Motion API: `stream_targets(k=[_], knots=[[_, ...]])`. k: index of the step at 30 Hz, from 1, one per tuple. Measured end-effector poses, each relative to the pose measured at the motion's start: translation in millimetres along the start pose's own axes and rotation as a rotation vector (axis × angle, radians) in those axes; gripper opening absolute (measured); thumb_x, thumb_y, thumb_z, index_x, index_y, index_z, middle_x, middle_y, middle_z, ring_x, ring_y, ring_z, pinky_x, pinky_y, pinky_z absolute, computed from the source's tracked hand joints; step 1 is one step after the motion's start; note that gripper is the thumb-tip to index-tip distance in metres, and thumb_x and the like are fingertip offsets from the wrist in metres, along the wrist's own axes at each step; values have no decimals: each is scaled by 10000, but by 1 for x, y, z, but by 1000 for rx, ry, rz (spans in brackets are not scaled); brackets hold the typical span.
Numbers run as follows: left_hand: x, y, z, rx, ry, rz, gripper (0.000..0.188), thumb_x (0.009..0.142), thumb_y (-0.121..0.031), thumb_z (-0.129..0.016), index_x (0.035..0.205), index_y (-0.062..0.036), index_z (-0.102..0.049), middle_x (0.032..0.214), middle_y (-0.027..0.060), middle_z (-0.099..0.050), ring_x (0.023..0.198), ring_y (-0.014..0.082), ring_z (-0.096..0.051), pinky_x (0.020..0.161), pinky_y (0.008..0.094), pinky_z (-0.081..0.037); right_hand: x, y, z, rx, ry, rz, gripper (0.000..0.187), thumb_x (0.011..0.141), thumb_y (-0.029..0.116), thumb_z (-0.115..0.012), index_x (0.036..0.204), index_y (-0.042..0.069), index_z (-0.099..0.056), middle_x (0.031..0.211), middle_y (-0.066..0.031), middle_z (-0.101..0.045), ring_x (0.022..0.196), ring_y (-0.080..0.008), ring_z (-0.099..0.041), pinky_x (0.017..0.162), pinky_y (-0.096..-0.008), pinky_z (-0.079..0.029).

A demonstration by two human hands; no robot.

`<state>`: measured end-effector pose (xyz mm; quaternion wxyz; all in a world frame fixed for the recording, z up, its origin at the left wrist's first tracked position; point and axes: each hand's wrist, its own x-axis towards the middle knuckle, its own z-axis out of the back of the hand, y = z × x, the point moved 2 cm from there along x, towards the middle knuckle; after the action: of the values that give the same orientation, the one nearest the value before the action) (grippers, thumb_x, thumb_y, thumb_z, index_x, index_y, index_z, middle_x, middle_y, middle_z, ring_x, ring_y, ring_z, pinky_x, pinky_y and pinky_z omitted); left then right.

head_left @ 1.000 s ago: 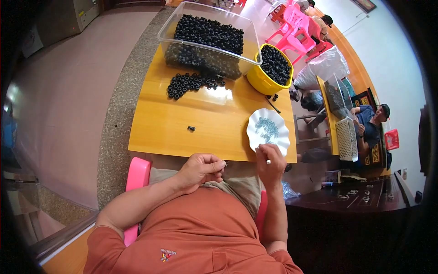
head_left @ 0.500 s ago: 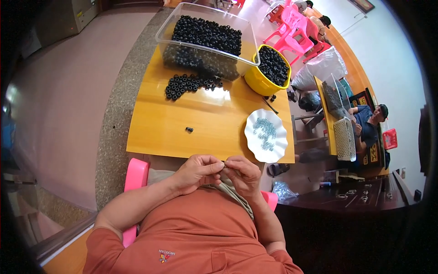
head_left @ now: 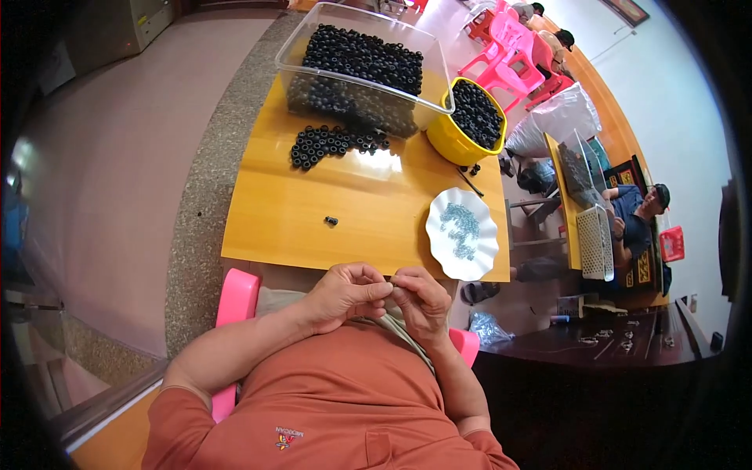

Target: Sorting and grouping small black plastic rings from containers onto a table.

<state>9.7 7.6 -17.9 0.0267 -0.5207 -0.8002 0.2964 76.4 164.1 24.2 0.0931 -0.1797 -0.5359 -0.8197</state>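
—Glossy yellow wooden table [head_left: 290,204]; why's the scalloped white plate [head_left: 485,247] near its edge?
—Easy reach, presumably: left hand [head_left: 345,296] and right hand [head_left: 423,304] meet just short of it, fingertips clamped on a tiny, indistinct piece [head_left: 392,284]

You're in what looks like a small assembly workroom: a clear bin [head_left: 435,82] and 1 yellow tub [head_left: 452,146] of black parts [head_left: 362,59] crowd your worktable [head_left: 298,207], while a co-worker [head_left: 629,213] sits near another table [head_left: 570,227].

two clear bins [head_left: 433,70], one yellow tub [head_left: 453,144], one white plate [head_left: 439,237]
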Motion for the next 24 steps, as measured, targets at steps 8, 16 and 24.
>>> stream_targets(k=[8,16,24], knots=[[-1,-1,-3,86,-98,-13,117,891,-95,-693,975,-32,-641,889,44,-659,804,141,-661,753,313,-600,1,-11,8,146,81,-120,121,857,-43,-676,977,-39,-665,958,-106,-628,844,-152,-599,710,-238,-474],[3,3,2,108,-13,-55,154,890,-71,-688,1004,-5,-610,905,67,-661,805,147,-672,746,282,-595,6,-8,21,68,259,-113,118,833,-33,-707,945,-24,-673,878,-98,-650,759,-150,-607,639,-255,-471],[1,2,1,166,59,90,219,849,-73,-735,981,2,-577,857,79,-656,745,155,-676,701,289,-602,12,-6,30,167,446,-200,111,828,45,-735,910,-3,-677,880,-90,-675,781,-172,-631,680,-286,-490]])
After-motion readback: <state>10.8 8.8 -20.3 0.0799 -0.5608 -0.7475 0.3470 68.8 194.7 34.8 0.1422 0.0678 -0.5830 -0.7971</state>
